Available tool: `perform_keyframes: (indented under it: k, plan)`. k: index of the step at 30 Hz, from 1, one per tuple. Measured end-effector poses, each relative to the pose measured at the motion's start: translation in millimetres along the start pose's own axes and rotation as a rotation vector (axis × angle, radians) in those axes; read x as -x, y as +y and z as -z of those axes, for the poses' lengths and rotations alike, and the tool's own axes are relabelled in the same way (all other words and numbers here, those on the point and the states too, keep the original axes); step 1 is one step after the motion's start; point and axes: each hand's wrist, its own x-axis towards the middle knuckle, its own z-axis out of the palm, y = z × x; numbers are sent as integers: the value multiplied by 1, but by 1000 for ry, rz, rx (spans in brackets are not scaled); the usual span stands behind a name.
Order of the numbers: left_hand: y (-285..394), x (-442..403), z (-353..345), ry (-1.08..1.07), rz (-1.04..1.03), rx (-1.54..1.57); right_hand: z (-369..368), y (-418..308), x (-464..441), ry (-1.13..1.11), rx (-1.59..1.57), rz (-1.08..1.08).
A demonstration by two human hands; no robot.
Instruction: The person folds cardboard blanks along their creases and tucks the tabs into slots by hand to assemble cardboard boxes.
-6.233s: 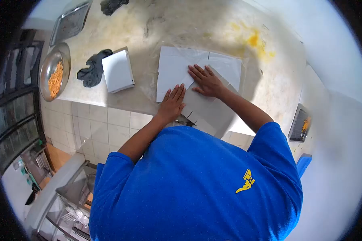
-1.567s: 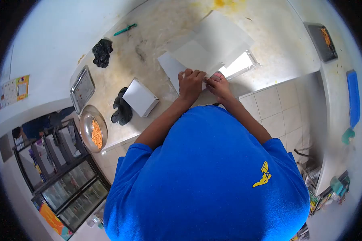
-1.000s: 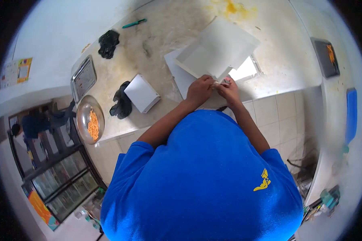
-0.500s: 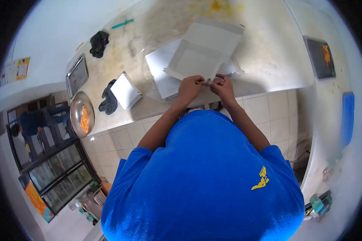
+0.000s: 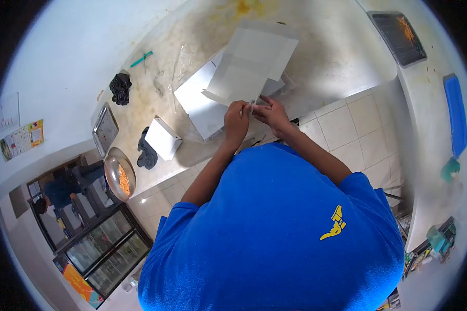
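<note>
A partly folded cardboard box blank [image 5: 249, 57], pale grey inside, is tilted over the counter in front of me. My left hand [image 5: 237, 122] is closed at its near corner, thumb and fingers pinching a small flap. Right beside it, my right hand [image 5: 273, 117] pinches the same corner, one finger stretched along the edge. The fingers partly hide the flap. Beneath the blank lies a stack of flat white cardboard [image 5: 194, 101], with clear plastic wrap [image 5: 181, 67] around it. To the left stands a folded white box [image 5: 163, 139], next to a dark crumpled cloth-like item [image 5: 147, 150].
A steel bowl [image 5: 110, 173] of orange shreds sits at the counter's left end, by a metal tray [image 5: 105, 129]. Farther back are a black plastic bundle [image 5: 120, 89] and a green pen-like tool [image 5: 141, 59]. A dark tray [image 5: 394, 46] stands right. Another person [image 5: 62, 192] is at far left.
The view has turned and shifted, so the surroundings sit differently in frame. Both hands stay together at the blank's near corner, and the fingers have shifted slightly along the flap.
</note>
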Motion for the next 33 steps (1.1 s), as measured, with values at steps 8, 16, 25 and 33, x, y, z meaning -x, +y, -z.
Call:
perform_keyframes:
  k: [8,16,25,33]
  plan:
    - [-34,19,21,-129,-108,-102,-8,14,10,-12,346,-76]
    - [-67,43,27,-84,-316,-202,-22,21,8,-32,1603,1269]
    - [-88,61,56,-31,-419,-416,-65,23,-54,-585,1624,417]
    - [-96,74,72,-40,-349,-277,-87,44,-54,-661,1763,379]
